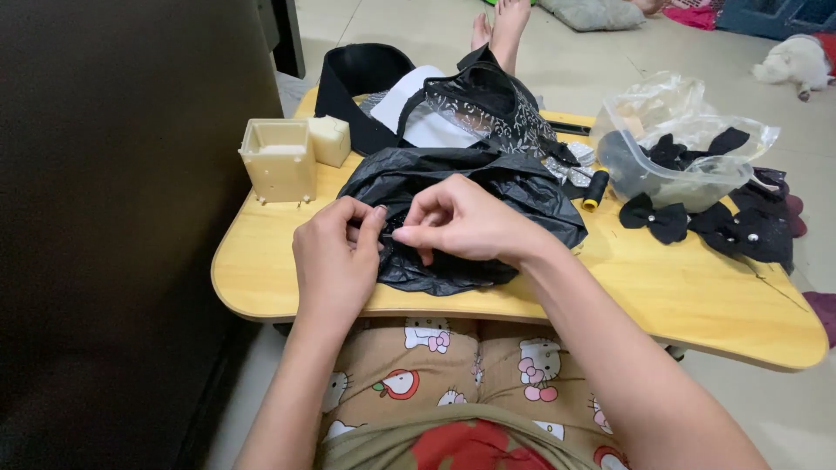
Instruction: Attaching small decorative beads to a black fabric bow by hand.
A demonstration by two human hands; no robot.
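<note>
My left hand (335, 252) and my right hand (461, 219) meet over a crumpled black plastic bag (505, 187) on a small wooden lap table (679, 287). Both hands pinch a small black beaded piece (392, 235) between their fingertips; most of it is hidden by the fingers. The right thumb and forefinger point left toward the left hand's fingertips.
A cream plastic box (279, 158) and a smaller cream block (331, 139) stand at the table's back left. A black thread spool (596, 189), a clear plastic bag (679, 148) and several black fabric bows (653, 218) lie right. Black lace fabric (488, 109) lies behind. A dark wall (113, 218) rises left.
</note>
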